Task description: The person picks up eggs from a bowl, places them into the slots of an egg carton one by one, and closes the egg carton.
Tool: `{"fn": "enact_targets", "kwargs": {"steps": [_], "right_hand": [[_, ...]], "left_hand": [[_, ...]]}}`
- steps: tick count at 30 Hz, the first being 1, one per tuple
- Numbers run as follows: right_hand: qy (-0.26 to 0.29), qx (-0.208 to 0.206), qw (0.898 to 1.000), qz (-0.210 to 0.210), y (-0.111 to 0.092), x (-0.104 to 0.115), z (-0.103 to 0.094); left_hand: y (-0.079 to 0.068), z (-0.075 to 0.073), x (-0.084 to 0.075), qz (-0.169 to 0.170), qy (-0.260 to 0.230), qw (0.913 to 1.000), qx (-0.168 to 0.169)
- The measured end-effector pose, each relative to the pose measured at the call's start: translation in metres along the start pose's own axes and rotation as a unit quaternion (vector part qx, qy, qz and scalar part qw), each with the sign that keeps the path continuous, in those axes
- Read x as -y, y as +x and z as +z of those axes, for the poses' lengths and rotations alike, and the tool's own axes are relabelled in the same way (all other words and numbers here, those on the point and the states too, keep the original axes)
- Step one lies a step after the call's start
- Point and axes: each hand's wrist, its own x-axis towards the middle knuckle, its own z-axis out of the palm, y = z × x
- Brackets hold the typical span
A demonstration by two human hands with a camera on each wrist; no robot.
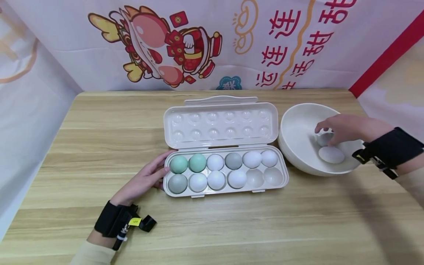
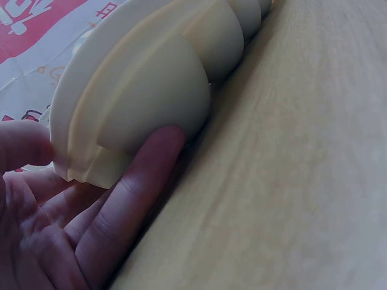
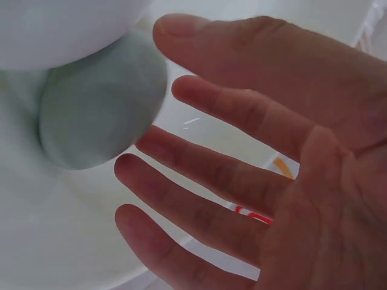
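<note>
A white plastic egg carton (image 1: 226,191) lies with its lid (image 1: 222,125) folded back, white, green and grey-green eggs in its wells. Two wells at the front right hold no egg. My left hand (image 1: 145,180) grips the carton's left end, thumb at the rim; in the left wrist view a finger (image 2: 130,193) presses the underside of a well. Over the white bowl (image 1: 298,121), my right hand (image 1: 347,129) reaches in with fingers spread around a grey-green egg (image 3: 103,103). The thumb tip is right by that egg's edge. A white egg (image 1: 331,155) lies beside it.
The bowl stands close to the carton's right end on the wooden table (image 1: 232,228). A printed cloth (image 1: 232,44) hangs behind the table's back edge. Black camera straps (image 1: 114,221) sit on both wrists.
</note>
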Motion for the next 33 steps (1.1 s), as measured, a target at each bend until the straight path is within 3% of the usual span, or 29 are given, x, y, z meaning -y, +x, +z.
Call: {"fn": "enact_targets", "kwargs": {"steps": [14, 27, 33], "right_hand": [[0.003, 0.041, 0.999, 0.015, 0.011, -0.01, 0.002], [-0.003, 0.032, 0.999, 0.016, 0.016, -0.012, 0.002], [-0.024, -0.001, 1.0, -0.004, 0.015, -0.014, 0.002]], "left_hand": [[-0.001, -0.001, 0.0, -0.005, -0.002, 1.0, 0.002], [-0.001, -0.001, 0.001, -0.005, -0.005, 1.0, 0.002], [-0.002, 0.0, 0.001, -0.006, -0.005, 1.0, 0.001]]}}
